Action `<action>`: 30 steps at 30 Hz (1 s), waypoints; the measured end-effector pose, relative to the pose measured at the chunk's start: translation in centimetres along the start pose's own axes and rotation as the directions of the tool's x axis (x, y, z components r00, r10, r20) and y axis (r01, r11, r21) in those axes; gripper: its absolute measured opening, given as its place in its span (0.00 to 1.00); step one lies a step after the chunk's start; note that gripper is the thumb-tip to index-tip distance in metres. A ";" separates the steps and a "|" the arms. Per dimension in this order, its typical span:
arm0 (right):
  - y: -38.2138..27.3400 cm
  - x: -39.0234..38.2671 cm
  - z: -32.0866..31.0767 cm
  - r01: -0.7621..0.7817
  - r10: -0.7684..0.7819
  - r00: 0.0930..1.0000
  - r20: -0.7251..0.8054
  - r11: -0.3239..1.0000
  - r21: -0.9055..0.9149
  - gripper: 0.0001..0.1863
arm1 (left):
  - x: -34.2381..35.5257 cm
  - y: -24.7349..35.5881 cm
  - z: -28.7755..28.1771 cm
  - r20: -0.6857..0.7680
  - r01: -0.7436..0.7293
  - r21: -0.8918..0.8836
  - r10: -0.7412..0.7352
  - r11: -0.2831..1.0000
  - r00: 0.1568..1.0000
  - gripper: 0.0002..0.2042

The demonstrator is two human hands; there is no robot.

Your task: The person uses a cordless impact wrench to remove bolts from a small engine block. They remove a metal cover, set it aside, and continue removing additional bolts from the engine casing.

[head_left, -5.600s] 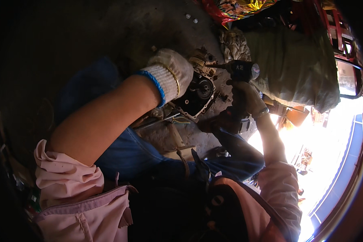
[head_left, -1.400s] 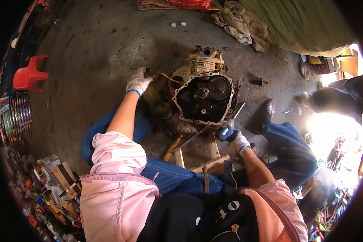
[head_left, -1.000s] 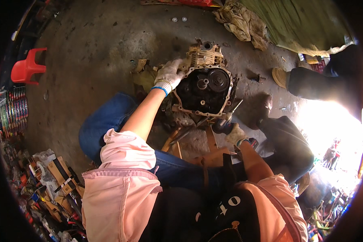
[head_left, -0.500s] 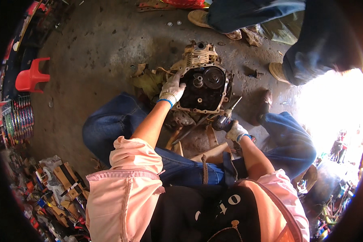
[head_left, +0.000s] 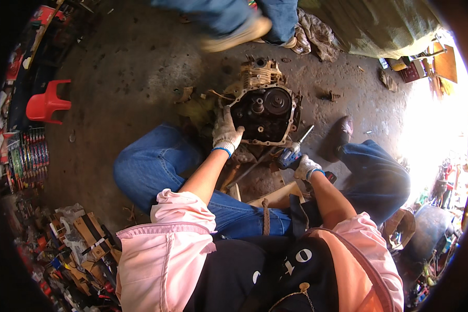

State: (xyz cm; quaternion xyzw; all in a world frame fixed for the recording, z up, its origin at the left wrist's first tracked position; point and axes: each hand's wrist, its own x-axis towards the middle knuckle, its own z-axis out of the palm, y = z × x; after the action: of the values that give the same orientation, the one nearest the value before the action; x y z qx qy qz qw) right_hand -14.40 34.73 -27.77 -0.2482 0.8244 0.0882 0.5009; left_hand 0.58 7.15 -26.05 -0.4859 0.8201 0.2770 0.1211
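Note:
A small engine (head_left: 260,78) with a finned cylinder lies on the floor between my legs, its open crankcase facing up. Inside the dark cavity sit a round gear (head_left: 277,101) and a shaft end (head_left: 257,106). My left hand (head_left: 227,133), in a white knit glove, grips the casing's left rim, thumb toward the cavity. At the lower right of the engine, my right hand (head_left: 307,168), gloved too, is wrapped round the handle of a blue cordless drill (head_left: 289,158). The drill's long bit points up and right, beside the casing and apart from the cavity.
Another person's leg and shoe (head_left: 239,35) cross beyond the engine. Loose metal parts (head_left: 329,95) lie on the floor to its right. A wooden frame (head_left: 275,197) is in front of me. A red plastic chair (head_left: 48,102) stands far left, with piled boxes and parts (head_left: 86,234) near left.
The other person has walked from the far right to the far middle, uncovering a green-draped bulk. My left hand has slid slightly down the casing's rim. The drill stays in my right hand.

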 end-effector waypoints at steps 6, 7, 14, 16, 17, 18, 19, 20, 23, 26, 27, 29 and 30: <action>0.2 0.2 0.4 -0.005 0.004 1.000 0.003 1.000 0.008 0.45 | -0.4 -0.3 -0.6 0.061 -0.019 0.012 0.019 1.000 0.998 0.50; 0.2 0.3 0.5 -0.006 0.006 1.000 0.005 1.000 0.013 0.46 | -0.4 -0.3 -0.6 0.065 -0.026 0.010 0.026 1.000 0.998 0.50; 0.6 0.8 0.8 -0.011 0.011 1.000 0.016 1.000 0.022 0.47 | -0.5 -0.1 -0.9 0.097 -0.005 0.047 0.001 0.999 0.995 0.52; 0.5 0.6 0.7 -0.009 0.010 1.000 -0.008 0.999 0.031 0.46 | -0.5 0.1 -1.1 0.110 0.004 0.058 -0.010 0.998 0.994 0.52; 0.4 0.5 0.6 -0.016 0.015 1.000 0.015 0.999 0.040 0.45 | -0.5 0.1 -1.3 0.116 0.003 0.055 -0.010 0.998 0.993 0.52; 0.3 0.4 0.5 -0.022 0.020 0.999 0.037 0.999 0.049 0.45 | -0.6 0.2 -1.4 0.126 0.007 0.053 -0.013 0.999 0.992 0.53; 0.3 0.3 0.3 -0.036 0.033 0.998 0.050 0.998 0.048 0.44 | -0.6 0.2 -1.5 0.135 0.010 0.051 -0.017 0.999 0.991 0.53; 0.3 0.3 0.2 -0.030 0.027 0.998 0.056 0.997 0.065 0.41 | -0.6 0.2 -1.6 0.137 0.015 0.030 -0.019 0.999 0.990 0.52; 0.2 0.2 -0.8 0.165 -0.149 0.984 0.101 0.971 -0.173 0.29 | -0.6 0.2 -1.8 0.142 0.040 -0.049 -0.032 0.998 0.989 0.51; -0.1 -0.4 -2.8 0.488 -0.475 0.866 0.155 0.739 -0.465 0.16 | -1.3 0.7 -1.9 0.094 0.059 -0.149 -0.045 0.987 0.995 0.52; -0.4 -1.1 -3.5 0.548 -0.603 0.797 -0.029 0.744 -0.382 0.13 | -1.8 1.0 -1.9 0.086 0.084 -0.166 -0.071 0.982 0.994 0.52; -1.6 -2.9 -5.0 0.541 -0.579 0.807 -0.120 0.805 -0.245 0.12 | -3.5 1.7 -1.8 0.052 0.058 -0.227 -0.047 0.972 0.998 0.52; -2.5 -4.1 -5.7 0.466 -0.442 0.881 -0.169 0.874 0.141 0.12 | -4.8 2.1 -1.6 0.037 -0.017 -0.256 0.028 0.966 0.999 0.51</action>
State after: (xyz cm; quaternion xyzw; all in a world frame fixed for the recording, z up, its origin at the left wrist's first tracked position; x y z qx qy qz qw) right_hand -16.12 31.63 -21.20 -0.3948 0.7787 -0.1223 0.4721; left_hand 1.23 10.49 -21.77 -0.4825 0.7804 0.3915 0.0707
